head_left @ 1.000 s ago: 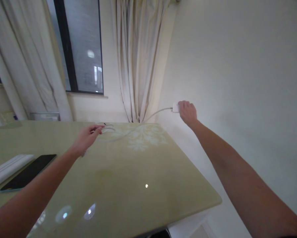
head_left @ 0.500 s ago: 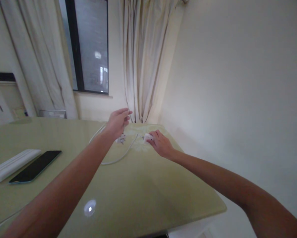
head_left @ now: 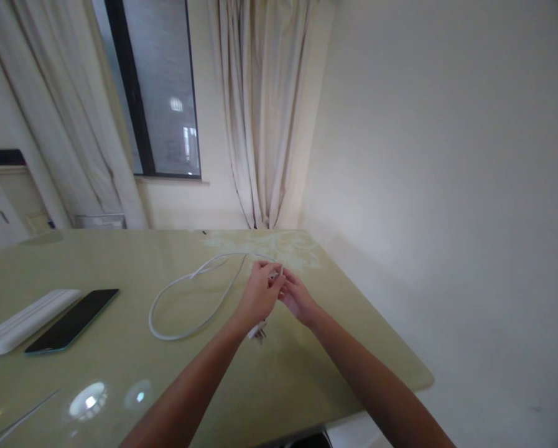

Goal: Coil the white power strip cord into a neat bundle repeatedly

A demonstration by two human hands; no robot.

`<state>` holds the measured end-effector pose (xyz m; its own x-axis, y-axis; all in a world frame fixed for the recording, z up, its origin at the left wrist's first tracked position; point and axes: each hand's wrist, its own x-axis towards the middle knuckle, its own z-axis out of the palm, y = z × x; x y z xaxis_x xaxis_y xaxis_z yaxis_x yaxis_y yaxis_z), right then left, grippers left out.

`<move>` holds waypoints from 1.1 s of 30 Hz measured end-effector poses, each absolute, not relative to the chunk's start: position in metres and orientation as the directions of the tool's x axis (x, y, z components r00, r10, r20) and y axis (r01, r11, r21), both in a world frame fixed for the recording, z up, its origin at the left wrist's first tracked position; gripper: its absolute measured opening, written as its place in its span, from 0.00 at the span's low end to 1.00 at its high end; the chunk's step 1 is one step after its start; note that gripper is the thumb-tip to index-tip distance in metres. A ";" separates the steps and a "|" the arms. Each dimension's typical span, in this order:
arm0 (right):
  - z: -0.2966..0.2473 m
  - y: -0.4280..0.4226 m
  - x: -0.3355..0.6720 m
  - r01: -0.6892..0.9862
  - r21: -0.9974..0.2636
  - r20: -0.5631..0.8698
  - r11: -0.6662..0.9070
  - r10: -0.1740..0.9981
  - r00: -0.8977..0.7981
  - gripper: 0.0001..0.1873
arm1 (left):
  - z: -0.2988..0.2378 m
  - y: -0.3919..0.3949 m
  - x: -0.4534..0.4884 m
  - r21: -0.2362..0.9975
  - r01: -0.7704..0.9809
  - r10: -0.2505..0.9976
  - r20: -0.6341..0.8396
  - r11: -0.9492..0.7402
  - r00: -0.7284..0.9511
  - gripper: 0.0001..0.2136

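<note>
Worktop (head_left: 279, 386) is stretching from its near edge to a white plug (head_left: 256, 330), which is showing just under the left wrist, prongs pointing near and right. Beyond it, 2 hands are meeting: the left hand (head_left: 260, 289) is pinching a small white piece (head_left: 274, 274); the right hand (head_left: 298, 300) is curling close against it, its grip hidden. A white cable (head_left: 167, 338) is looping left, nearer the left hand, its long axis running near left to far right. Rightward, worktop is extending to its edge; farther, a curtain (head_left: 260, 124) is hanging.
</note>
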<state>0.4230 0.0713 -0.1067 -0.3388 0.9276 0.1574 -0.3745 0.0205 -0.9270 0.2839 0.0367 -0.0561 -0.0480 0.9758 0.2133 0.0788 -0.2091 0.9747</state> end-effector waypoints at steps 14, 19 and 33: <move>-0.124 0.053 0.411 -0.283 -0.954 0.209 0.103 0.903 -0.375 0.23 | -0.081 0.035 0.250 0.996 0.020 0.996 -0.084 0.083 0.003 0.36; -0.109 0.063 0.405 -0.356 -0.921 0.037 -0.156 0.877 -0.479 0.27 | -0.055 0.045 0.226 0.979 0.101 0.963 -0.194 0.177 0.189 0.35; -0.038 0.174 0.357 -0.045 -0.992 -0.108 -0.114 0.987 -0.119 0.16 | -0.041 0.072 0.187 0.954 0.272 0.991 -0.111 0.128 -0.080 0.24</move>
<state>0.3566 0.1745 -0.0380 -0.1193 0.9870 -0.1076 -0.0452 -0.1137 -0.9925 0.1868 0.0718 -0.0412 -0.0804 0.9906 -0.1105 0.2717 0.1285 0.9538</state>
